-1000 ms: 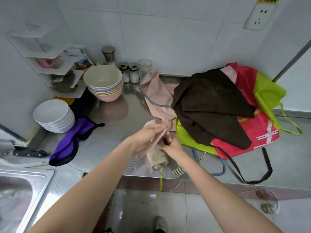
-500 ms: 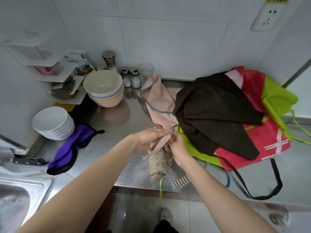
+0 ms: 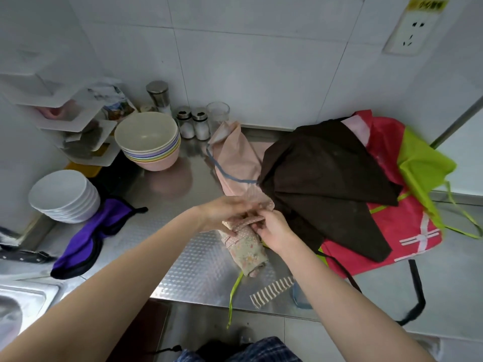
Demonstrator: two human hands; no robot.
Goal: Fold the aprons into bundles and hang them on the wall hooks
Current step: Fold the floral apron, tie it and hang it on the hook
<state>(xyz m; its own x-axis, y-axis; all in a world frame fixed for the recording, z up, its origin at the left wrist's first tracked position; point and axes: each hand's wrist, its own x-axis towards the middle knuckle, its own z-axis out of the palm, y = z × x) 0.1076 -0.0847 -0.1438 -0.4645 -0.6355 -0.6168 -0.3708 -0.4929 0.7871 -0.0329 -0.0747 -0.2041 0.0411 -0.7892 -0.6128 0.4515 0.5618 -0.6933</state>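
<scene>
both hands (image 3: 257,220) together, pinching the dotted strap (image 3: 244,222) around the rolled floral apron (image 3: 247,248)

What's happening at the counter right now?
A person stands at the steel counter tying up a rolled floral apron. The left hand and right hand both pinch its dotted strap, which crosses the roll's upper end. Beside it, unfolded, lie a pink apron, a brown apron, a red apron and a green apron. A purple apron lies by the white plates. No hooks are in view.
</scene>
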